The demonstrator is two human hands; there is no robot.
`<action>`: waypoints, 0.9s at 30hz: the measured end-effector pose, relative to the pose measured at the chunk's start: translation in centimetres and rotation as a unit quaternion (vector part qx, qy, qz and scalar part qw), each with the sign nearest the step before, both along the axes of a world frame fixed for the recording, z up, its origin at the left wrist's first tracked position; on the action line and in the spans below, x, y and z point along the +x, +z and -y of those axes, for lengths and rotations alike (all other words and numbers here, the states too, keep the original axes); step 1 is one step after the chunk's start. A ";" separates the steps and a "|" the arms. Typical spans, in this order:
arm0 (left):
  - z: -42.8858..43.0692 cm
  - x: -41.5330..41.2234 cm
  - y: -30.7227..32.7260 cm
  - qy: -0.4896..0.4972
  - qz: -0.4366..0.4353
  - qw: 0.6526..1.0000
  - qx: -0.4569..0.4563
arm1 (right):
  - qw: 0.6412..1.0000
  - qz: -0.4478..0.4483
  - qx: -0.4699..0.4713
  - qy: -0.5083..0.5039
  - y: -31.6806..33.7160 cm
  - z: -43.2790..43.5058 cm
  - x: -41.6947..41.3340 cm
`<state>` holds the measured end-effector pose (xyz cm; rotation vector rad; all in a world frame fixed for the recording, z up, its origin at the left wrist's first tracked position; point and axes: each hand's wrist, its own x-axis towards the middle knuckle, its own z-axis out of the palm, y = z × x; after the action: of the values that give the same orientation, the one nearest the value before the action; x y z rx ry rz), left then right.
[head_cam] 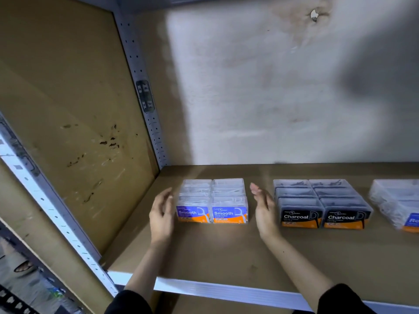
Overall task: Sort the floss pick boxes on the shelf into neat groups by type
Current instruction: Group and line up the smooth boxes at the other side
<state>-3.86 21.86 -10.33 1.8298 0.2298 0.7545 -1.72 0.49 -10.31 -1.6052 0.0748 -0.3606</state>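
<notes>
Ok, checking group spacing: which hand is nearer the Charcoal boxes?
Right. The right hand is just left of the Charcoal boxes; the left hand is beyond the Smooth boxes.

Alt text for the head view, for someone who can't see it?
The left hand and right hand, both open, flank a block of clear plastic Smooth floss pick boxes with blue-and-orange labels on the brown shelf. Right of it sit a block of black-labelled Charcoal boxes and a third, cropped clear group.
</notes>
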 end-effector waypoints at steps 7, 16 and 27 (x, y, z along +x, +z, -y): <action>-0.5 2.6 -0.8 -0.031 -0.051 0.971 -0.230 | 0.979 -0.090 0.182 -0.009 -1.1 -0.1 2.2; -0.5 4.7 -0.3 -0.122 -0.066 0.925 -0.353 | 0.963 -0.140 0.223 0.061 -1.2 -0.6 3.7; 0.1 5.3 -0.3 -0.211 -0.113 0.918 -0.316 | 0.953 -0.173 0.237 0.078 -1.6 -2.0 4.4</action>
<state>1.39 21.71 -10.68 1.2706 0.1895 0.1284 2.72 2.53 -11.95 -1.1707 0.2799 0.0678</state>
